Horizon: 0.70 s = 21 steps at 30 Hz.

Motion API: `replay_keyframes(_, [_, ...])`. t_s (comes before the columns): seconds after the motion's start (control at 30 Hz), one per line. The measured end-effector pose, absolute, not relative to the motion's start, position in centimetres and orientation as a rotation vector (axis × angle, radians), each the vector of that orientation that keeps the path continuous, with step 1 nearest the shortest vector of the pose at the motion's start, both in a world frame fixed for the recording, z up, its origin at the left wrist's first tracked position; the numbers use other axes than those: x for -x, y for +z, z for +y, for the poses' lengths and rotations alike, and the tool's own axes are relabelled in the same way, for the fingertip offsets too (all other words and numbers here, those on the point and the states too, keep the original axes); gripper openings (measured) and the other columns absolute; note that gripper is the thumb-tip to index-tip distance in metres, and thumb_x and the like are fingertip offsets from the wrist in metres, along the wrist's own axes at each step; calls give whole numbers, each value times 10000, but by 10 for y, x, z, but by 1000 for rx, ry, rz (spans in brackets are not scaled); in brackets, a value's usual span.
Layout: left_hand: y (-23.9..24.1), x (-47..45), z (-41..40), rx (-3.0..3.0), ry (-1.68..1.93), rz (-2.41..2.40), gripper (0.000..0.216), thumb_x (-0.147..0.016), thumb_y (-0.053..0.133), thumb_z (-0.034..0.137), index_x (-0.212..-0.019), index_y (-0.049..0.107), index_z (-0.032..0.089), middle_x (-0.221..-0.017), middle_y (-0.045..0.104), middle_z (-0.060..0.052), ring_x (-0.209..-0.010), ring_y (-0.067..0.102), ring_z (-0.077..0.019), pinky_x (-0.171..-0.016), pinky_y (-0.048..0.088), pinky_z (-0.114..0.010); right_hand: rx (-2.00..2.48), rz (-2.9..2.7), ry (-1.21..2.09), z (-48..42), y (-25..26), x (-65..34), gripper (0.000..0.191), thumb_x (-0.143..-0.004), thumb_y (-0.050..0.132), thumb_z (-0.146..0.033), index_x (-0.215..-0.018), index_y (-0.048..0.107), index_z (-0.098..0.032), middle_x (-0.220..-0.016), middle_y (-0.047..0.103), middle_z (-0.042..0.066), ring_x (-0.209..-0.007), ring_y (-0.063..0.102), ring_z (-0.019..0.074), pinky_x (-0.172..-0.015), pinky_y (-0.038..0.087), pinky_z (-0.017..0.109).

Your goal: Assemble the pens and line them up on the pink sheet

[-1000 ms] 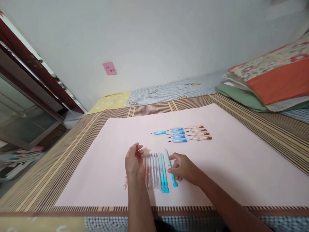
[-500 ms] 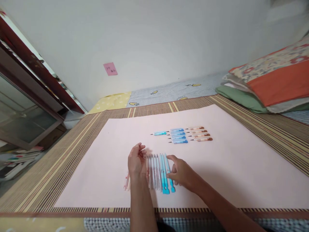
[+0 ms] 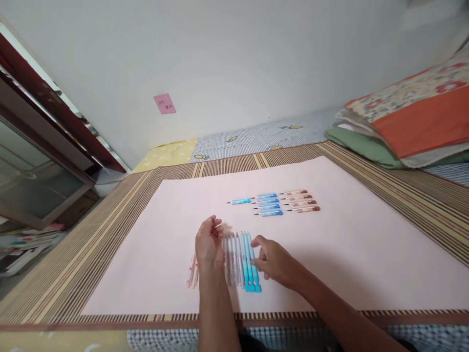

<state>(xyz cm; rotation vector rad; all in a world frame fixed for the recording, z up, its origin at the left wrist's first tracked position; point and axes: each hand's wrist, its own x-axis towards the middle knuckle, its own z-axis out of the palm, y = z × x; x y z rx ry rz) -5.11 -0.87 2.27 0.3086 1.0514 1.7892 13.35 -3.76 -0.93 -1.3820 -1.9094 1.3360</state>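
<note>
Side by side in a row lie three light blue pens (image 3: 250, 264) with turquoise ends, several clear-barrelled pens (image 3: 232, 264), and pink-and-white pens (image 3: 192, 274) at the left, partly covered by my left arm. My right hand (image 3: 273, 261) is at the right side of the outermost blue pen, thumb and forefinger apart; nothing shows between them. My left hand (image 3: 209, 242) is over the row's left part, fingers loosely curled and holding nothing I can see. Farther back are a turquoise pencil-like pen (image 3: 240, 201), several blue ones (image 3: 269, 201) and several brown ones (image 3: 302, 197), all lying sideways.
A pale pink sheet (image 3: 146, 254) covers much of the striped mat (image 3: 73, 244). Folded bedding with an orange and floral cover (image 3: 417, 117) is stacked at the right. A pink note (image 3: 164, 103) is on the wall. At the left stands a glass-panelled cabinet (image 3: 32, 171).
The rightmost light blue pen has shifted left and straightened against the other two. My right fingers have moved slightly left with it. My left hand stays almost where it was.
</note>
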Motion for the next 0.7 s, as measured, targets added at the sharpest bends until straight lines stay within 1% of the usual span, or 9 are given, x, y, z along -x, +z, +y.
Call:
replay_keyframes(0.07, [23, 51, -9, -309, 1784, 1051, 265, -633, 787, 230, -839, 683, 101, -691, 669, -36, -522, 549, -85, -450, 366, -176, 1371, -1930, 1355, -36, -12, -136, 137, -840, 568, -228, -965, 521, -198, -594, 590, -67, -449, 601, 115, -512, 382, 235])
replay_keyframes(0.17, [23, 51, -8, -302, 1783, 1052, 254, -642, 776, 223, -840, 678, 96, -683, 669, -35, -516, 548, -85, -444, 366, -171, 1329, -1953, 1420, -34, -14, -141, 42, -845, 535, -222, -854, 499, -204, -644, 614, -47, -478, 628, 113, -484, 375, 218])
replay_keyframes(0.27, [24, 51, -8, -276, 1789, 1056, 239, -656, 762, 209, -847, 677, 93, -681, 669, -36, -508, 546, -84, -438, 370, -168, 1299, -1933, 1497, -33, -15, -142, 35, -850, 509, -226, -828, 495, -203, -656, 625, -32, -505, 642, 123, -460, 383, 207])
replay_keyframes(0.37, [22, 52, -8, -258, 1809, 1041, 225, -664, 755, 193, -849, 676, 94, -682, 666, -35, -507, 546, -85, -430, 371, -167, 1301, -1896, 1576, -33, -15, -142, 62, -850, 513, -257, -832, 504, -199, -661, 635, -18, -494, 622, 126, -432, 380, 204])
replay_keyframes(0.47, [20, 53, -7, -246, 1847, 1021, 218, -674, 750, 182, -860, 676, 96, -682, 658, -27, -511, 544, -80, -429, 374, -161, 1265, -1897, 1582, -30, -13, -147, 95, -848, 523, -270, -808, 541, -185, -663, 645, -3, -500, 603, 125, -462, 404, 221])
replay_keyframes(0.57, [18, 55, -5, -202, 1873, 1015, 205, -690, 744, 179, -867, 677, 100, -674, 650, -20, -505, 538, -70, -438, 381, -153, 1246, -1894, 1421, -17, -5, -155, 133, -852, 525, -271, -788, 596, -178, -691, 654, 10, -575, 607, 140, -533, 428, 245])
replay_keyframes(0.7, [18, 55, -2, -159, 1860, 970, 174, -696, 744, 169, -838, 670, 101, -651, 636, -17, -481, 527, -69, -425, 373, -156, 1299, -1981, 878, 23, 15, -156, 184, -894, 485, -266, -813, 634, -195, -770, 674, 13, -719, 613, 166, -633, 420, 262])
